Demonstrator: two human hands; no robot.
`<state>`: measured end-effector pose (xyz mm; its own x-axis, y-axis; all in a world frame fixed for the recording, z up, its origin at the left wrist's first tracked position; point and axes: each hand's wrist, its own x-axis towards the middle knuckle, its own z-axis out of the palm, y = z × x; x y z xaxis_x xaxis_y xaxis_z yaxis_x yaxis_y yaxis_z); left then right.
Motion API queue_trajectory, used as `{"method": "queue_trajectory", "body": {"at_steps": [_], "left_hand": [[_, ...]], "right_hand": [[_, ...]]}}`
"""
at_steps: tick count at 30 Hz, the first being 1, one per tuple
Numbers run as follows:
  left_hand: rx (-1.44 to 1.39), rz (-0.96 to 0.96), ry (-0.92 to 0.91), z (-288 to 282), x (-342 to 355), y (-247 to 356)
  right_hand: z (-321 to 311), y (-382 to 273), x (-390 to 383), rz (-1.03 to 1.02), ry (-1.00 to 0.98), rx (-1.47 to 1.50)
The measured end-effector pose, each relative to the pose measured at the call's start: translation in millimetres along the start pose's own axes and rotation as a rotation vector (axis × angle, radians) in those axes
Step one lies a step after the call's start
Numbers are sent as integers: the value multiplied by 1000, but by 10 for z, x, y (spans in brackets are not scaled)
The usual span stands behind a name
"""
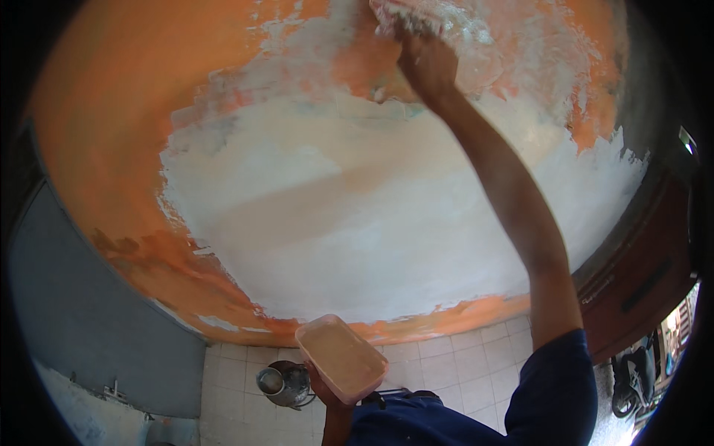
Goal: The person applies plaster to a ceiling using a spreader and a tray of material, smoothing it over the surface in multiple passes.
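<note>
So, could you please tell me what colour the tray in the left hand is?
Pale pink, translucent tray; the head view shows it best.

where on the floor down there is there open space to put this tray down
Bare pale floor tiles lie open between the foot of the orange wall and your blue sleeve. It is crowded lower left: a grey metal bucket stands beside the left hand, which holds the pink rectangular plastic tray. The right hand is up on the wall.
</note>
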<state>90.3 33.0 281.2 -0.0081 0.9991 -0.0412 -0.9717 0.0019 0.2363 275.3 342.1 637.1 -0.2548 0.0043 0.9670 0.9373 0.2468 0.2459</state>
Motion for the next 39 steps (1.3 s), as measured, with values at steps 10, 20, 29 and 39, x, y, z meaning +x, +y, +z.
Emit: {"method": "queue_trajectory", "body": {"at_steps": [10, 20, 29, 39], "left_hand": [[8, 74, 34, -214, 106, 83], [80, 130, 16, -339, 0, 239], [-70, 68, 85, -430, -58, 219], [72, 115, 119, -371, -81, 177]], "right_hand": [[436, -1130, -1731, 112, -540, 100], [-352, -1278, -1837, 177, -449, 238], [258, -461, -1369, 165, -306, -67], [106, -1801, -3940, 65, -769, 187]]}}
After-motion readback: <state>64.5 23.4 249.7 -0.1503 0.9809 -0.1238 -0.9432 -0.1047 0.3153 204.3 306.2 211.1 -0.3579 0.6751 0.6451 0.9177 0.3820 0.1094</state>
